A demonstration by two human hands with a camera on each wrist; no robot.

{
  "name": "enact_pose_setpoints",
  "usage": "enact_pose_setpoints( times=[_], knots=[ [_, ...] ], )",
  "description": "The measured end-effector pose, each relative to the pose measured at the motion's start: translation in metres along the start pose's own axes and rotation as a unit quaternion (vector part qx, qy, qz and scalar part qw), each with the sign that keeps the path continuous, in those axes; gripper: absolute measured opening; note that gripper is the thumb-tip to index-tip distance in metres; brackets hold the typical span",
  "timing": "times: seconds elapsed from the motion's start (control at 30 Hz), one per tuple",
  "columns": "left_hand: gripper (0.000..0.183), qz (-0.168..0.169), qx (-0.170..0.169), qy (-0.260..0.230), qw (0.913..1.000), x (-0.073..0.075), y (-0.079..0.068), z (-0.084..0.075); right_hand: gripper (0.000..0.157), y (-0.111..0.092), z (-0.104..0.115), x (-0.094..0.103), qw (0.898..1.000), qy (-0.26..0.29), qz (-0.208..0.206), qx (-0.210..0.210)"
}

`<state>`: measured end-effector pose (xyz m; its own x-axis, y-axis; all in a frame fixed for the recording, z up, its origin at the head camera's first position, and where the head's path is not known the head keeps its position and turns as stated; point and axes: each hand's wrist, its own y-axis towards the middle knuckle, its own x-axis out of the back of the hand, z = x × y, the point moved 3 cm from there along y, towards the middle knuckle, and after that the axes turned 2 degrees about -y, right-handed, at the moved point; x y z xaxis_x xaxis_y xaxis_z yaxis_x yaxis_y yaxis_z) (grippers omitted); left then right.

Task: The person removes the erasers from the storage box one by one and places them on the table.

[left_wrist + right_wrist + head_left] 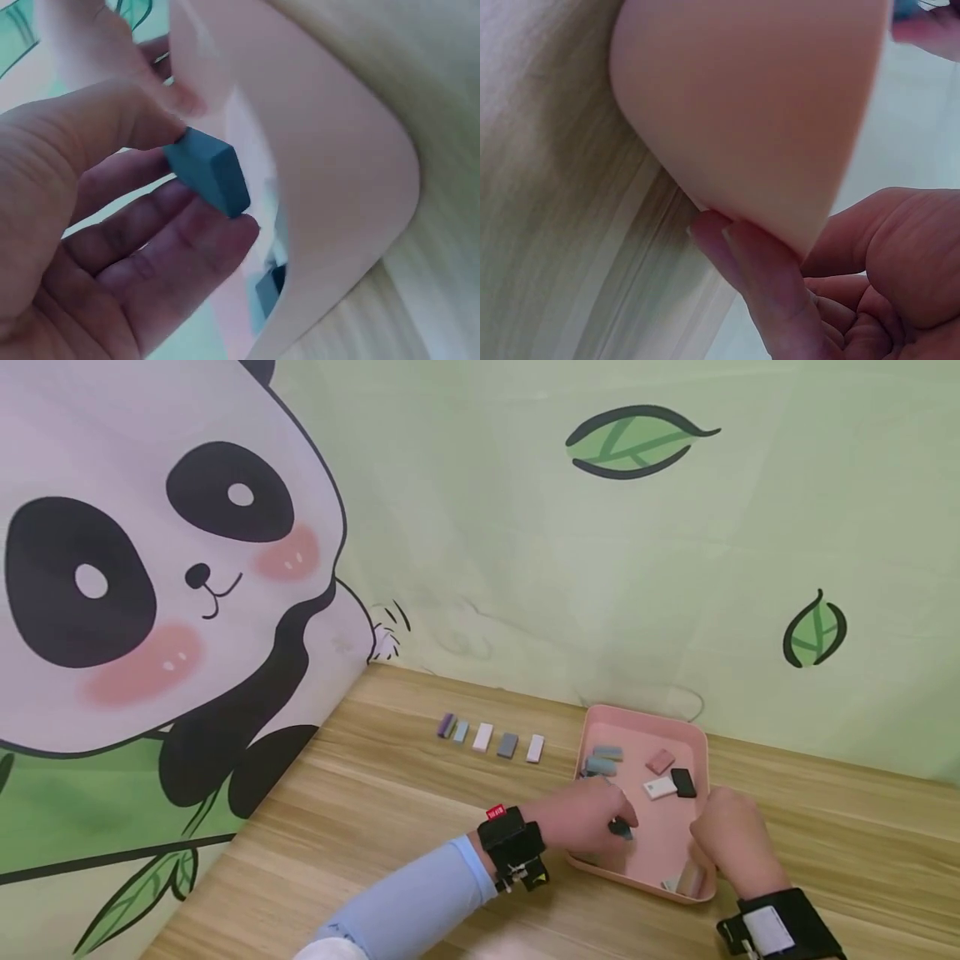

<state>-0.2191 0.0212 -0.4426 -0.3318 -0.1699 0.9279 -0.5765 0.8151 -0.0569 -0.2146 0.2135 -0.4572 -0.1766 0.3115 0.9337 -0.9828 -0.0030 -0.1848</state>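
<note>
My left hand (pixel 588 817) is over the left side of the pink tray (pixel 648 856). Between thumb and fingers it pinches a small teal rectangular block (pixel 210 171), raised beside the tray wall in the left wrist view. My right hand (pixel 733 839) grips the tray's right side, thumb inside and fingertips on the outer wall (pixel 742 120). Inside the tray lie blue-grey blocks (pixel 602 766), a pink block (pixel 661 762), a white block (pixel 660 788) and a black block (pixel 683 782). A pale block (pixel 670 884) sits at the near right corner.
Left of the tray, a spaced row of small blocks stands on the wooden table (pixel 375 760): a purple one (pixel 446 725), a light blue one (pixel 461 732), a white one (pixel 483 737), a grey one (pixel 507 745) and another white one (pixel 535 748). Behind hangs a panda-printed backdrop (pixel 480 527).
</note>
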Motion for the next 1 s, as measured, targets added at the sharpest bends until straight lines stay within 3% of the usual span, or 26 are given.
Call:
enact_pose_setpoints(
  times=[0.07, 0.13, 0.23, 0.4, 0.53, 0.63, 0.73, 1.0],
  knots=[
    [0.018, -0.023, -0.001, -0.026, 0.9994, 0.006, -0.002, 0.005, 0.013, 0.001, 0.000, -0.001, 1.000, -0.002, 0.004, 0.000],
    [0.019, -0.042, 0.016, -0.069, 0.9966, 0.012, -0.007, 0.012, 0.014, 0.001, -0.001, -0.001, 1.000, -0.007, 0.005, 0.001],
    [0.018, -0.100, 0.055, -0.106, 0.9878, 0.026, -0.015, 0.025, 0.014, 0.001, 0.000, -0.002, 1.000, -0.010, 0.005, 0.003],
    [0.018, -0.206, 0.160, -0.135, 0.9560, 0.045, -0.032, 0.054, 0.013, -0.001, 0.001, -0.002, 1.000, -0.003, 0.010, -0.001],
    [0.028, -0.252, 0.236, -0.166, 0.9236, 0.051, -0.047, 0.074, 0.013, -0.002, 0.001, 0.000, 1.000, -0.002, 0.012, -0.001],
    [0.022, -0.267, 0.265, -0.161, 0.9127, 0.049, -0.055, 0.083, 0.014, -0.003, 0.002, 0.002, 1.000, -0.009, 0.009, 0.003],
    [0.011, -0.269, 0.281, -0.148, 0.9091, 0.043, -0.061, 0.089, 0.015, -0.003, 0.003, 0.003, 1.000, -0.017, 0.008, 0.006],
    [0.023, -0.230, 0.322, -0.152, 0.9058, 0.023, -0.064, 0.092, 0.017, -0.005, 0.004, 0.002, 0.999, -0.030, 0.000, 0.019]
  ],
)
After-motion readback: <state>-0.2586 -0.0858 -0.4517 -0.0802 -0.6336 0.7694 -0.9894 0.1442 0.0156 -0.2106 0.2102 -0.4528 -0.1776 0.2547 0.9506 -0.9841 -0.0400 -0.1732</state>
